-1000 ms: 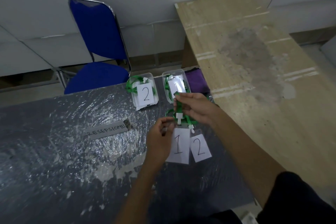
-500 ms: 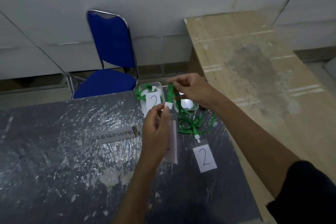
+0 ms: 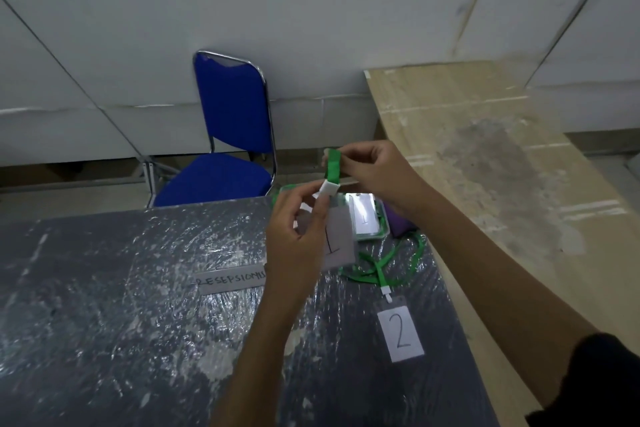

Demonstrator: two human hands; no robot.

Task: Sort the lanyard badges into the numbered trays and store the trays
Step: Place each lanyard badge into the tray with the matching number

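My left hand (image 3: 298, 236) pinches the white clip at the top of the badge marked 1 (image 3: 337, 243), which hangs in the air above the table. My right hand (image 3: 375, 172) pinches that badge's green lanyard strap (image 3: 334, 168) just above the clip. A second badge marked 2 (image 3: 401, 334) lies flat on the table, its green lanyard (image 3: 381, 269) coiled behind it. The clear tray labelled 1 (image 3: 367, 215) sits at the table's far edge. The tray labelled 2 is hidden behind my left hand.
The table (image 3: 121, 305) is dark and wrapped in shiny plastic, with a grey nameplate (image 3: 230, 279) reading RESEPSIONIS. A blue chair (image 3: 228, 146) stands behind it. A wooden board (image 3: 502, 184) lies along the right. A purple object (image 3: 398, 224) sits beside tray 1.
Both hands have lifted the badge marked 1 off the table and raised it. The badge marked 2 stays lying on the table with its lanyard.
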